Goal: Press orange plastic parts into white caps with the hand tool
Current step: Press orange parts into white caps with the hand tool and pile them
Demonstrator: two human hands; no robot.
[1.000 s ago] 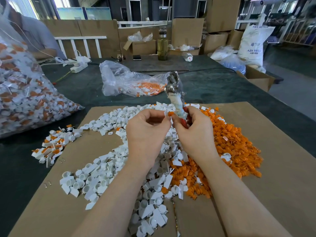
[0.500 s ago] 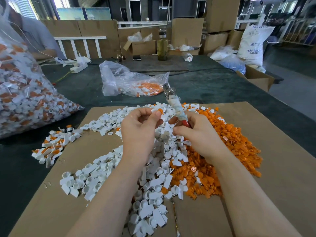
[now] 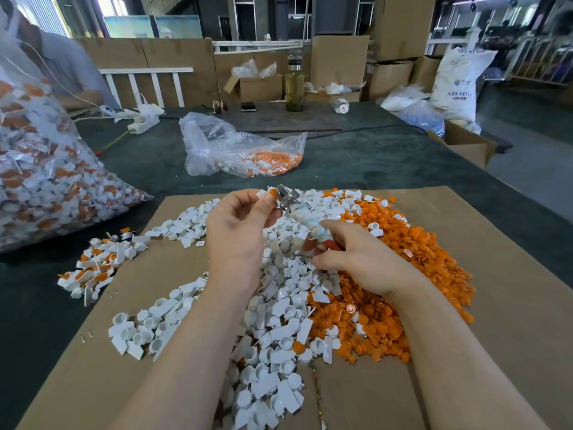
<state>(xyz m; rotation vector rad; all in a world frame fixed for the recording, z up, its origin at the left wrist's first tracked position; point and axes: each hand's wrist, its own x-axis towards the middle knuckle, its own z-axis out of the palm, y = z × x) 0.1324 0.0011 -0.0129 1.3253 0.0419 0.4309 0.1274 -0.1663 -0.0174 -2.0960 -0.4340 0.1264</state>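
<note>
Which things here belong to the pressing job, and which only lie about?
For the job:
- left hand pinching a cap
- right hand gripping the hand tool
- white caps
- orange parts

Lying about:
- bottle
- phone
- power strip
- white sack

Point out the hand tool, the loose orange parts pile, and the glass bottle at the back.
hand tool [image 3: 302, 214], head view, on its wrapped shaft.
orange parts pile [image 3: 412, 243], head view, on the heap's middle.
glass bottle [image 3: 294, 86], head view, on its body.
</note>
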